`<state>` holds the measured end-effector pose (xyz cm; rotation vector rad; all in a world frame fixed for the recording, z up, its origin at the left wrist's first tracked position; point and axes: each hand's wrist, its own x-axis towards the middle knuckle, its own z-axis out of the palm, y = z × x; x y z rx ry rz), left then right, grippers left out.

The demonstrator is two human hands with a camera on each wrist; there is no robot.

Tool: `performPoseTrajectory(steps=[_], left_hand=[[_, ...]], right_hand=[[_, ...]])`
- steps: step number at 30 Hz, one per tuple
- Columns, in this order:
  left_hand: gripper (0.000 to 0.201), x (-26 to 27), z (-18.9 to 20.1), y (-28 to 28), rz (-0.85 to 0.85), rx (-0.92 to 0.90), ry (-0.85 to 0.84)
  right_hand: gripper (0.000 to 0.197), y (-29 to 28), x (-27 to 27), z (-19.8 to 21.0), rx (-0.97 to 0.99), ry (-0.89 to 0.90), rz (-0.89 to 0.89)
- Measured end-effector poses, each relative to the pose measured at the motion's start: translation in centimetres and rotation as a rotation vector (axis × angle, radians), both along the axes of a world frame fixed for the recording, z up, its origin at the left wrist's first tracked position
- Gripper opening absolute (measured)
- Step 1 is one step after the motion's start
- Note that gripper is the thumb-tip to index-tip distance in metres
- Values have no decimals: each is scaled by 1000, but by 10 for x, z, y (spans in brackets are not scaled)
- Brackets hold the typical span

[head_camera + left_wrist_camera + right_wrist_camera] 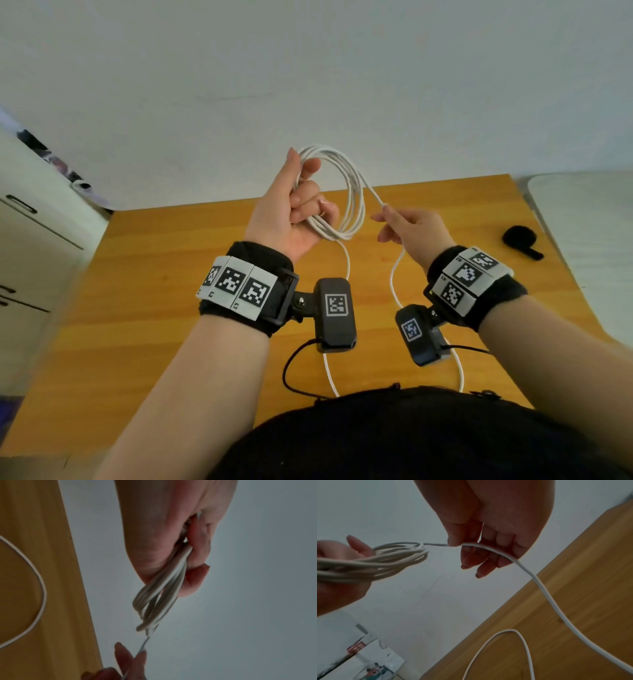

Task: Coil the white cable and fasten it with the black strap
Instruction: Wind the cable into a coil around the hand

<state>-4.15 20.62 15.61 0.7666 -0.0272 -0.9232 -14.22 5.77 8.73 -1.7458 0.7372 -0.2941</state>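
Observation:
My left hand is raised above the wooden table and grips several loops of the white cable, its fingers curled round the bundle. My right hand sits just right of the coil and pinches the free strand between thumb and forefinger. From there the loose cable hangs down to the table and trails toward my body. The black strap lies on the table at the far right, away from both hands.
A white cabinet stands left of the table, with a socket strip and clutter beside it. A white surface borders the table's right edge. A plain wall is behind.

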Motion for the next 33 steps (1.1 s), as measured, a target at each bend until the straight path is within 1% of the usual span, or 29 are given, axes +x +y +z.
performPoseTrajectory(steps=[4, 7, 9, 13, 15, 17, 19, 21, 24, 27, 29, 31, 33], left_hand=[[36, 6, -2, 5, 57, -72, 54], [35, 12, -3, 9, 105, -114, 55], [35, 16, -3, 11, 137, -111, 43], [36, 18, -6, 11, 196, -70, 15], [36, 19, -7, 9, 214, -46, -10], [35, 19, -9, 7, 217, -10, -42], [34, 19, -12, 6, 208, 37, -85], [34, 18, -14, 4, 182, 84, -138], [31, 16, -17, 1, 137, 120, -201], [21, 12, -21, -3, 115, 166, -292], [19, 9, -24, -5, 99, 206, -377], [19, 8, -26, -5, 94, 255, -479], [17, 7, -29, -6, 98, 312, -602]], right_hand=[[36, 16, 5, -4, -78, 141, 89], [33, 26, 4, -10, -172, 281, 227], [28, 29, 4, -14, -195, 295, 276], [28, 37, 4, -13, -194, 263, 283], [25, 41, 4, -10, -238, 253, 303], [27, 44, 5, -5, -329, 264, 320], [34, 46, 7, -1, -421, 277, 332], [36, 48, 8, 5, -486, 284, 349], [35, 54, 10, 11, -593, 321, 384], [31, 59, 14, 17, -674, 363, 435], [33, 61, 16, 18, -682, 373, 455], [37, 62, 18, 20, -665, 335, 434], [34, 62, 19, 22, -645, 299, 398]])
